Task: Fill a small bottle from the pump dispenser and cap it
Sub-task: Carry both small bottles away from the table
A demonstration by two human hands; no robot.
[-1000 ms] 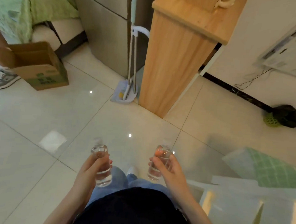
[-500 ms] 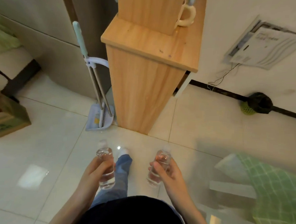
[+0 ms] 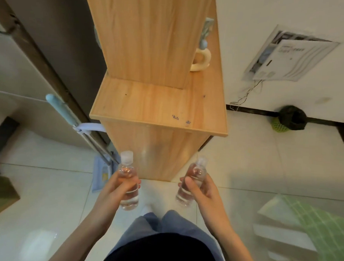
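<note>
From the head we see our left hand (image 3: 115, 190) with fingers curled round a capped bottle (image 3: 127, 173), our right hand (image 3: 202, 191) gripping a second bottle (image 3: 193, 182) likewise, caps above the fingers, cabinet (image 3: 158, 105) beyond.

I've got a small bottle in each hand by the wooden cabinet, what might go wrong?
The left hand grips the left bottle and the right hand the right bottle, so neither could catch a slip. The handle leaning beside the cabinet is near the left bottle and might get knocked.
</note>
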